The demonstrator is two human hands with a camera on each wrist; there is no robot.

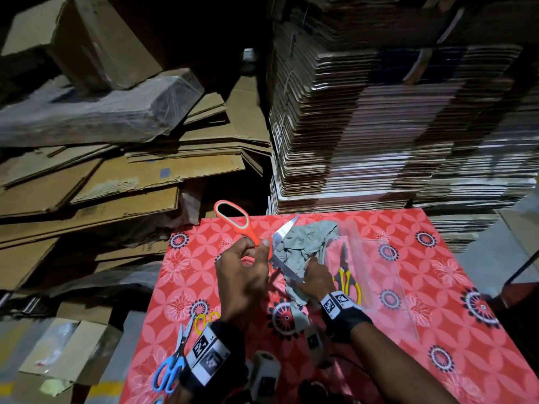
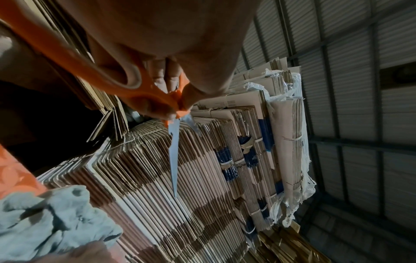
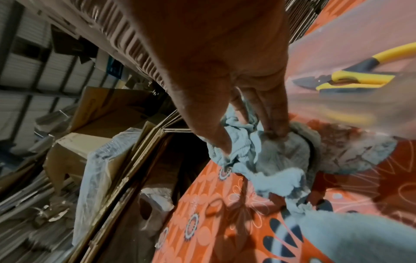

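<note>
Head view — we see the left hand (image 1: 242,275) clamped on the orange scissors (image 1: 253,235), blades parted rightward toward the grey cloth (image 1: 306,237), which the right hand (image 1: 316,277) clutches near the far edge of the table (image 1: 455,354).

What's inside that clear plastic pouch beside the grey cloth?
Yellow-handled snips show through the clear pouch. The right hand overlaps its near edge, so anything there is hidden.

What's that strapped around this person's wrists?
The left hand and right hand are bare, no gloves or sleeves. Each wrist wears a black strap carrying a white block printed with black-and-white square codes.
</note>
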